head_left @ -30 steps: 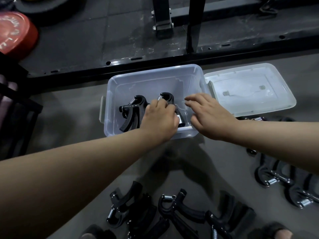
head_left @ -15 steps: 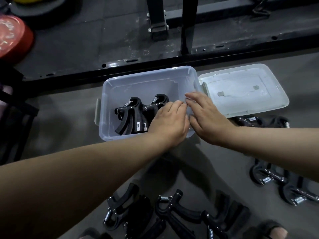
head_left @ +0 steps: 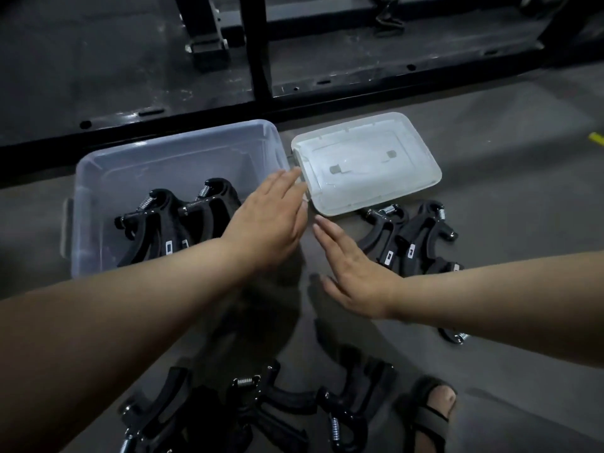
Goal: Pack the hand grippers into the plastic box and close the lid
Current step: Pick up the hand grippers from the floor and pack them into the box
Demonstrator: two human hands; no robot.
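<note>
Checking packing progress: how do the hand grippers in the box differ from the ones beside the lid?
The grippers in the plastic box stand close together inside the box; the grippers right of the box lie on the floor below the lid, still unpacked. Both groups are black with metal springs.

The grey floor (head_left: 506,197) is holding the plastic box (head_left: 98,178), its lid (head_left: 366,165) and black hand grippers (head_left: 408,243) — all sitting right on it.

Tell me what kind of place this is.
Probably a gym floor. Black hand grippers lie on the dark floor beside a clear plastic box, and behind them stands a heavy black steel frame with bolt holes, like the base of a weight rack.
</note>
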